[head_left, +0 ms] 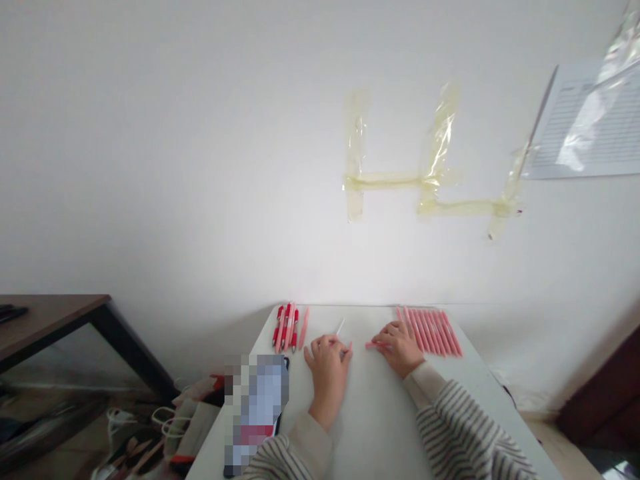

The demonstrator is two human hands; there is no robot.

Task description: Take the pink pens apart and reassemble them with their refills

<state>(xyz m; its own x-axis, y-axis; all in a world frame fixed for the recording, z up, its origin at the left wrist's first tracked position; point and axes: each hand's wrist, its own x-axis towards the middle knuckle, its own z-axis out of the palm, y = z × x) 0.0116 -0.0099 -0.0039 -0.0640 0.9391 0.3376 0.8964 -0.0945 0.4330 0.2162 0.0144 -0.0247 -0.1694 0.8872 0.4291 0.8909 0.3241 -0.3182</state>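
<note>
My left hand [327,370] rests on the white table [370,427] with its fingers curled round a pink pen part, whose tip shows at the fingertips. A thin white refill [341,326] lies just beyond it. My right hand [400,347] pinches a pink pen barrel [373,345] that points left toward the other hand. A row of several pink pen barrels [430,331] lies right beside my right hand. A small bunch of red and pink pens [289,328] sits at the table's far left.
A phone-like object [257,413] lies at the table's left edge near my left sleeve. A dark side table [55,320] stands left, with cables and bags [165,433] on the floor. Tape strips [430,180] and a paper sheet [585,127] hang on the wall.
</note>
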